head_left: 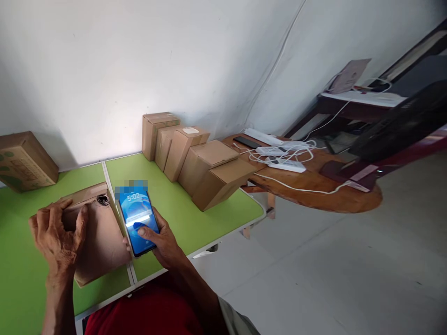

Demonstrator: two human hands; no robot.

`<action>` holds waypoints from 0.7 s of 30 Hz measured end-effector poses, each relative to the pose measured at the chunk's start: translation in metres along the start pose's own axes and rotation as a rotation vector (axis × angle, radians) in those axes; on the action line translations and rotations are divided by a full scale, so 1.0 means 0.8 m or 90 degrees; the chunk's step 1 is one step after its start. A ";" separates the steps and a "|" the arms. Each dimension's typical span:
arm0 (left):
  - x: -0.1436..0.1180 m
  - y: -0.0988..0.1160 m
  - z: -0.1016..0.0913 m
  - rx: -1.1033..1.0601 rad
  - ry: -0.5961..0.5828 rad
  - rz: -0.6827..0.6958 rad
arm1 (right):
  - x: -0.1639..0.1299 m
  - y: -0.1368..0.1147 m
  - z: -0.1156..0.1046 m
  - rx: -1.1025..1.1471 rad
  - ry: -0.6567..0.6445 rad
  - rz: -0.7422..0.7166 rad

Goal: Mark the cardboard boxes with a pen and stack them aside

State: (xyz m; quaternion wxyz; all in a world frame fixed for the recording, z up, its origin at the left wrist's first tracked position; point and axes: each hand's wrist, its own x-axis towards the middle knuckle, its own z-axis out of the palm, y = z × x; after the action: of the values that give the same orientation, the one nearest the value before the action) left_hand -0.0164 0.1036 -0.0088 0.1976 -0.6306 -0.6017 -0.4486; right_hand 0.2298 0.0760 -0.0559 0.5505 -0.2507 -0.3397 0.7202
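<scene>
Two hands busy, left hand (57, 237) fingers clasping cardboard box (99, 237), right hand (162, 242) gripping lit phone (137, 218)

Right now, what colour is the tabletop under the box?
Bright green tabletop, with white edging; clearest in the head view.
</scene>
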 end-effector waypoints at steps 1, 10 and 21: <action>0.001 0.000 0.000 -0.001 0.001 -0.001 | 0.000 0.002 -0.011 -0.018 0.031 -0.006; 0.001 -0.003 0.001 0.010 -0.001 0.011 | 0.036 0.066 -0.094 -0.375 0.141 -0.012; -0.006 -0.006 -0.018 -0.069 -0.027 -0.008 | 0.048 0.085 -0.088 -0.707 0.166 -0.021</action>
State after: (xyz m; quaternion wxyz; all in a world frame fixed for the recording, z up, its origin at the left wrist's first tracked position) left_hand -0.0247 0.0903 -0.0070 0.1477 -0.6458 -0.5846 -0.4684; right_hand 0.2289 0.1171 -0.1524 0.3845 -0.5841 -0.6005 0.3879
